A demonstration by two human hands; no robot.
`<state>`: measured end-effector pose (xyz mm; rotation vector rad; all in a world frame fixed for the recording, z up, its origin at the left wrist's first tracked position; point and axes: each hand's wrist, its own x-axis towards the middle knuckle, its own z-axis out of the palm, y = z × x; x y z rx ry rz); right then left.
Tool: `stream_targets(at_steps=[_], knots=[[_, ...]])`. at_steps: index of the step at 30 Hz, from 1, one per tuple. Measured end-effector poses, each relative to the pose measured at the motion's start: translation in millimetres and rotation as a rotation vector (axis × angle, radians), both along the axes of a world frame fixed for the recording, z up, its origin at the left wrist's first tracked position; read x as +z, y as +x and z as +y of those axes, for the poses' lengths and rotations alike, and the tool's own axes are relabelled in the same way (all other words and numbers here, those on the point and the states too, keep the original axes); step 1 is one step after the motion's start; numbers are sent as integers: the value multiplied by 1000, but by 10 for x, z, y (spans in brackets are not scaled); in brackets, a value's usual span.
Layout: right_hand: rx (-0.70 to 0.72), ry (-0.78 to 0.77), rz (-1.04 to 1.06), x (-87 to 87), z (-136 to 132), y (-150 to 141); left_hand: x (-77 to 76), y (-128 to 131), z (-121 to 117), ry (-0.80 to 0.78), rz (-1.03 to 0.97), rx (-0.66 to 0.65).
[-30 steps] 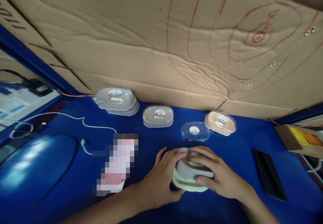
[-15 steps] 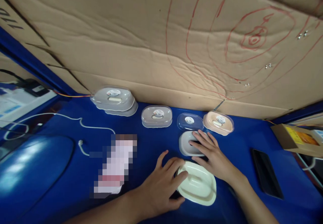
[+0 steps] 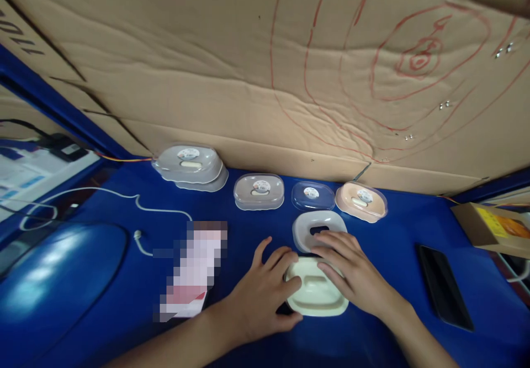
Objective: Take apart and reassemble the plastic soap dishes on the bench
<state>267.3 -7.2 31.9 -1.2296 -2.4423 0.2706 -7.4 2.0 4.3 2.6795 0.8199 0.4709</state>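
While left hand (image 3: pixel 257 300) is clasping green tray (image 3: pixel 318 305), right hand (image 3: pixel 364 275) is overlapping grey ring (image 3: pixel 301 232), fingers loosely spread; stray contact is risking a shove toward surface's (image 3: pixel 240 235) far edge.

You face an indoor work desk (image 3: pixel 240 246) walled off with cardboard (image 3: pixel 186 53); cables and an adapter (image 3: pixel 66 147) suggest a workstation.
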Motion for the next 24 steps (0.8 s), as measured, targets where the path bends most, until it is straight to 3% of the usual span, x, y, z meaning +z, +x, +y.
stream_targets(at_steps=[5, 10, 14, 19, 24], knots=[[-71, 23, -58, -73, 89, 82, 57, -27, 29, -31, 49, 1], [-45, 63, -20, -98, 108, 109, 101, -23, 62, -80, 49, 50], [-21, 116, 39, -33, 48, 65, 53, -2, 95, -112, 4, 161], [65, 67, 29, -1, -17, -57, -38, 2, 128, -92, -41, 341], [130, 22, 24, -6, -49, -154, -78, -10, 115, -143, -86, 313]])
